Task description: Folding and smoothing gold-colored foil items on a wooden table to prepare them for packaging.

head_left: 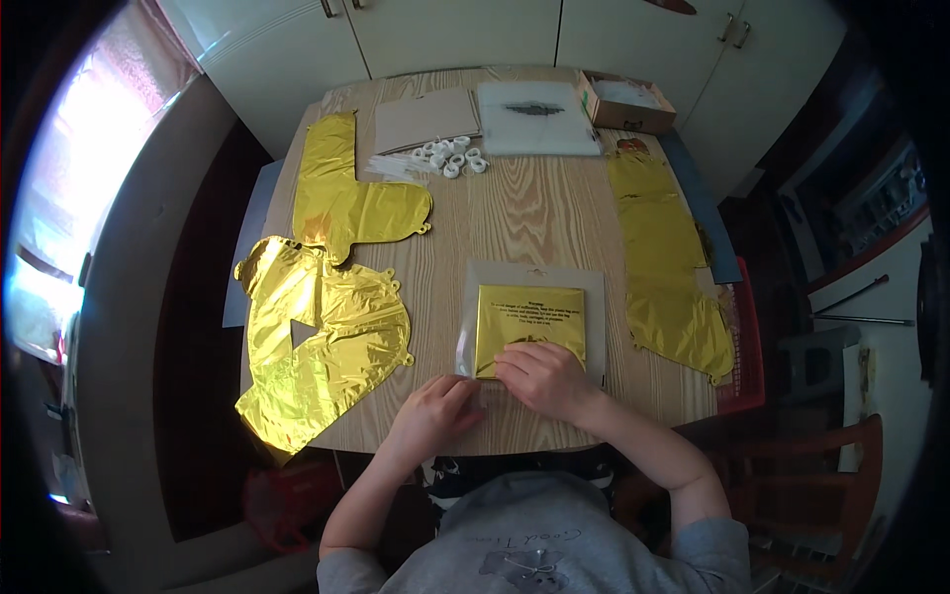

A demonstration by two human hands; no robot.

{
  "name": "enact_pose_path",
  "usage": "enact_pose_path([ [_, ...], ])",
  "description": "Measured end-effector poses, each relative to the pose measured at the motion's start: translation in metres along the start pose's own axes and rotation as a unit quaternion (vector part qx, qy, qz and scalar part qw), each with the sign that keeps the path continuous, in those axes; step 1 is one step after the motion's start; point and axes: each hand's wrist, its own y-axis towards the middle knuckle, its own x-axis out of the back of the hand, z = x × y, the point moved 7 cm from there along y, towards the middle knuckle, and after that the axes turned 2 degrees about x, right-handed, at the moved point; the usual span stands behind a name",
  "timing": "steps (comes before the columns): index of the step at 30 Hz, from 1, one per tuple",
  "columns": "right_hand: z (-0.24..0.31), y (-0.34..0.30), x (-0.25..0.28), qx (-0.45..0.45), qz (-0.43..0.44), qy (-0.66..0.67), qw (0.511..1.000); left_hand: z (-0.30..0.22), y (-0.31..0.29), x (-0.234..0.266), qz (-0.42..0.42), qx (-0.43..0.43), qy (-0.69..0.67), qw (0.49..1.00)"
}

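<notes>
In front of me at the table's near edge lies a clear plastic bag (pixel 464 346) with dark print. Inside it, a folded gold foil balloon (pixel 529 305) rests on a grey-brown card (pixel 596 342) with a hanging hole. My left hand (pixel 435 411) is closed at the bag's near left corner, its fingertips pinching the plastic edge. Over the near part of the gold square, my right hand (pixel 542 378) bends its fingers together against the bag. The undersides of both hands are hidden.
Flat gold foil balloons lie at the left (pixel 336 337), far left (pixel 341 198) and right (pixel 668 257). Farther back are white ribbon rolls (pixel 452 156), clear straws (pixel 396 166), cards (pixel 426 119), a stack of clear bags (pixel 539 119) and a cardboard box (pixel 628 104).
</notes>
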Motion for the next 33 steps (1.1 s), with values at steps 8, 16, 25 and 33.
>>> enact_pose_path([
  [8, 0.001, -0.001, -0.002, 0.022, -0.007, -0.007, 1.0, 0.011, 0.003, 0.0, -0.038, 0.043, 0.015, 0.998],
  [16, 0.001, -0.003, -0.002, 0.033, 0.007, 0.0, 0.999, 0.012, 0.012, 0.004, -0.071, 0.016, 0.008, 0.997],
  [25, -0.001, -0.011, -0.002, 0.048, 0.019, 0.006, 0.999, 0.001, 0.004, -0.008, -0.071, -0.06, 0.079, 0.993],
  [33, 0.015, -0.02, 0.008, 0.078, 0.017, -0.009, 0.997, -0.015, -0.013, -0.012, -0.1, -0.015, 0.034, 0.994],
])
